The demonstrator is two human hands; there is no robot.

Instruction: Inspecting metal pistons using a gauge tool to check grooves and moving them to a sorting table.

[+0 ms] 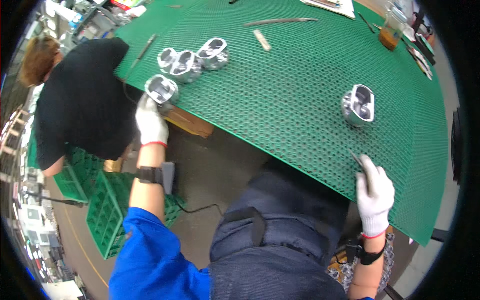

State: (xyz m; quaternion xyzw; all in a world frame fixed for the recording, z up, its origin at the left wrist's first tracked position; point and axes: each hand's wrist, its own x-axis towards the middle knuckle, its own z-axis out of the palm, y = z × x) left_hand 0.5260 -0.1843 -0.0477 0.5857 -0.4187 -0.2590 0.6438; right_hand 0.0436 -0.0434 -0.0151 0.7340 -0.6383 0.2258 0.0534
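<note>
Altogether five metal pistons (161, 90) show, the left hand (151, 122) curled round one, the right hand (375, 194) pinching one slim tool (355, 158)

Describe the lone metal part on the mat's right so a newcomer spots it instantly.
Start at the big green mat and find the gloved right hand at its near edge. Just beyond sits a shiny, cup-like metal part with an open hollow; it stands alone, whereas its lookalikes are at the left.
</note>
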